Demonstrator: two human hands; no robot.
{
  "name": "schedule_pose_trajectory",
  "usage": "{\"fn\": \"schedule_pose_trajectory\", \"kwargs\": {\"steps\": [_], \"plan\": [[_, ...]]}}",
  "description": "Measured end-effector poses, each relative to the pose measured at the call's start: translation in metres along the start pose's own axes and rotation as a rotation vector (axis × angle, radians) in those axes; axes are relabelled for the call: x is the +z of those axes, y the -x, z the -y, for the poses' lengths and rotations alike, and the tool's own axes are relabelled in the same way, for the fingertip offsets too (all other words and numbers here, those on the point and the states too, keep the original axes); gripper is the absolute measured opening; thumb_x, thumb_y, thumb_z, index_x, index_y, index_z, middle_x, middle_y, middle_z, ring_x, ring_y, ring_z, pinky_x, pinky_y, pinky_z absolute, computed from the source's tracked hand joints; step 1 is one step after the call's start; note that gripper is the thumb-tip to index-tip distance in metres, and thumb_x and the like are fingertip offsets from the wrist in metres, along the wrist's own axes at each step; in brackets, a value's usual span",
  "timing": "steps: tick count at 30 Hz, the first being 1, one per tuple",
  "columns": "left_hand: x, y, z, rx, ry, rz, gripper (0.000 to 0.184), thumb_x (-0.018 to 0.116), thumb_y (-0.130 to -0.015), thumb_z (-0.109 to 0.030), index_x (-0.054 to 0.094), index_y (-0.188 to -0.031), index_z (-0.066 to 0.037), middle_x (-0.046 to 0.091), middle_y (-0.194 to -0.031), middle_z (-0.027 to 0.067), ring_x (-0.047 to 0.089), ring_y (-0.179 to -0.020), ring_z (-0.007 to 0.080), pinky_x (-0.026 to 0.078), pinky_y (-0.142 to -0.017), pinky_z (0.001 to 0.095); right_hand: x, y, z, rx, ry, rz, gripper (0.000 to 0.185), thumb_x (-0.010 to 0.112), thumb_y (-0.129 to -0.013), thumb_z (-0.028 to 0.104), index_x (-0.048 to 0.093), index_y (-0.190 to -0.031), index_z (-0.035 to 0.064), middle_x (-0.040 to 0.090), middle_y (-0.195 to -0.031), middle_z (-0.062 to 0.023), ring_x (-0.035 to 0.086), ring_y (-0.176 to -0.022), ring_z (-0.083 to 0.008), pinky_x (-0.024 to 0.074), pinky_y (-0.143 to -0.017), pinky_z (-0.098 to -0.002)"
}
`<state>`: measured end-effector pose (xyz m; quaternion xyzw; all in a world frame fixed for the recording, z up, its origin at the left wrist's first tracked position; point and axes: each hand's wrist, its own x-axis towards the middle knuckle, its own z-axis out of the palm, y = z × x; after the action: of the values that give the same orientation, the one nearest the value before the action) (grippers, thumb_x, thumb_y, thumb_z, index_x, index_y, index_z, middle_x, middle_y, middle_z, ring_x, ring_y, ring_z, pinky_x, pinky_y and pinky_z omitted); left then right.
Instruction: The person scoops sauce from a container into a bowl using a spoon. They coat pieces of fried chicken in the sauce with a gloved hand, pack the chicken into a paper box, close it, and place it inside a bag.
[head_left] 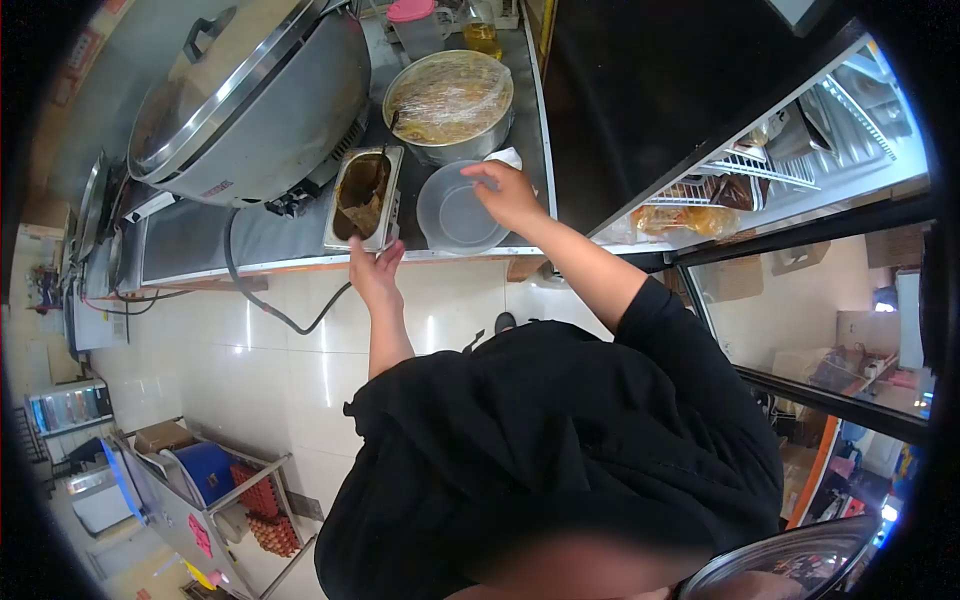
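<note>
My left hand (376,270) is at the near end of a rectangular steel container (393,190), which holds something dark brown and a utensil. Its fingers are apart. Just to the right stands a round, translucent plastic bowl (455,215) at the counter's front edge. My right hand (508,196) is over the bowl's right rim, with thumb and fingers spread and nothing visible between them. Behind the bowl is a round metal pot (455,152) covered with clear wrap over yellowish food. A bit of white material (507,157) shows beside the pot, partly behind my right hand.
A large grey cooker (270,130) with a lid takes up the counter's left side. A black hose (262,300) hangs over the front edge. At the back are a pink-lidded jug (415,30) and an oil bottle (482,38). An open fridge (690,240) stands at the right.
</note>
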<state>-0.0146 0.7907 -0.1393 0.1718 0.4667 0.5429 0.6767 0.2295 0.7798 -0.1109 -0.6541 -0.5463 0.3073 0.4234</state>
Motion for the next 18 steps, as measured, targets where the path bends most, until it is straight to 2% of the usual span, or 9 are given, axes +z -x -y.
{"fn": "schedule_pose_trajectory", "kwargs": {"steps": [3,4,9,10,13,14,16,17,18], "plan": [[0.004,-0.006,0.008,0.076,-0.008,-0.027,0.025,0.059,-0.088,-0.017,0.046,-0.104,-0.003,0.056,-0.105,0.0165,0.062,-0.088,0.0309,0.053,-0.082,0.0388,0.002,0.005,0.012,-0.047,-0.038,-0.036,0.026,0.054,-0.078,0.002,0.063,-0.102,0.0072,0.06,-0.102,-0.0084,0.059,-0.088,-0.0225,0.0465,-0.078,-0.0295],[0.002,-0.006,0.002,0.052,0.167,-0.041,0.029,0.06,-0.086,-0.006,0.043,-0.108,-0.001,0.055,-0.107,0.0166,0.061,-0.091,0.0319,0.053,-0.084,0.04,0.006,0.007,0.017,-0.054,-0.079,-0.013,0.026,0.054,-0.079,0.002,0.063,-0.102,0.0073,0.06,-0.101,-0.0084,0.059,-0.086,-0.0214,0.0464,-0.076,-0.029],[-0.011,-0.002,-0.009,0.218,0.134,0.092,0.037,0.062,-0.082,-0.002,0.039,-0.111,0.002,0.053,-0.112,0.0188,0.059,-0.096,0.0348,0.051,-0.088,0.046,-0.022,0.039,0.045,-0.002,-0.16,0.062,0.028,0.053,-0.08,0.001,0.063,-0.104,0.0088,0.061,-0.097,-0.0083,0.059,-0.078,-0.0167,0.0461,-0.069,-0.0272],[-0.022,0.0,-0.019,0.222,0.111,0.106,0.039,0.063,-0.082,-0.003,0.039,-0.111,0.003,0.053,-0.112,0.0186,0.059,-0.096,0.0357,0.05,-0.089,0.0475,-0.029,0.047,0.047,-0.011,-0.196,0.1,0.029,0.05,-0.084,-0.002,0.061,-0.109,0.0056,0.06,-0.098,-0.0045,0.058,-0.08,-0.0096,0.0457,-0.07,-0.0225],[-0.013,0.053,-0.069,0.2,-0.04,0.142,0.039,0.06,-0.083,-0.004,0.044,-0.119,0.002,0.058,-0.108,0.0144,0.06,-0.095,0.0304,0.05,-0.089,0.0466,-0.055,0.07,0.059,0.104,-0.504,0.176,0.029,0.048,-0.088,0.001,0.056,-0.116,0.0033,0.06,-0.103,-0.0054,0.058,-0.081,-0.0104,0.0462,-0.073,-0.0243],[-0.001,0.075,-0.081,0.184,-0.105,0.24,0.037,0.059,-0.084,-0.006,0.047,-0.119,0.0,0.058,-0.109,0.0126,0.061,-0.095,0.0278,0.05,-0.088,0.0465,-0.073,0.079,0.057,0.071,-0.555,0.223,0.031,0.047,-0.092,0.007,0.049,-0.124,0.0027,0.059,-0.108,-0.0072,0.057,-0.083,-0.0122,0.0462,-0.075,-0.0256],[0.015,0.106,-0.101,0.114,-0.208,0.335,0.041,0.055,-0.086,-0.008,0.043,-0.124,0.0,0.056,-0.115,0.014,0.061,-0.098,0.0271,0.051,-0.086,0.0447,-0.098,0.092,0.067,0.126,-0.748,0.292,0.034,0.048,-0.094,0.012,0.045,-0.127,0.0039,0.059,-0.108,-0.0084,0.057,-0.084,-0.0132,0.0464,-0.076,-0.0258],[0.017,0.122,-0.11,0.084,-0.211,0.369,0.044,0.056,-0.084,-0.009,0.042,-0.126,0.0,0.056,-0.116,0.0153,0.061,-0.098,0.0277,0.054,-0.08,0.0419,-0.1,0.095,0.077,0.161,-0.848,0.35,0.036,0.048,-0.095,0.015,0.043,-0.129,0.0044,0.059,-0.109,-0.009,0.057,-0.084,-0.0137,0.0465,-0.077,-0.0259],[0.038,0.136,-0.105,0.035,-0.229,0.429,0.048,0.057,-0.082,-0.01,0.041,-0.126,0.001,0.056,-0.116,0.0161,0.061,-0.098,0.0278,0.055,-0.076,0.0404,-0.125,0.104,0.083,0.21,-0.867,0.396,0.037,0.048,-0.095,0.022,0.041,-0.128,0.0063,0.059,-0.098,-0.006,0.057,-0.08,-0.0132,0.0482,-0.075,-0.0277]]}}
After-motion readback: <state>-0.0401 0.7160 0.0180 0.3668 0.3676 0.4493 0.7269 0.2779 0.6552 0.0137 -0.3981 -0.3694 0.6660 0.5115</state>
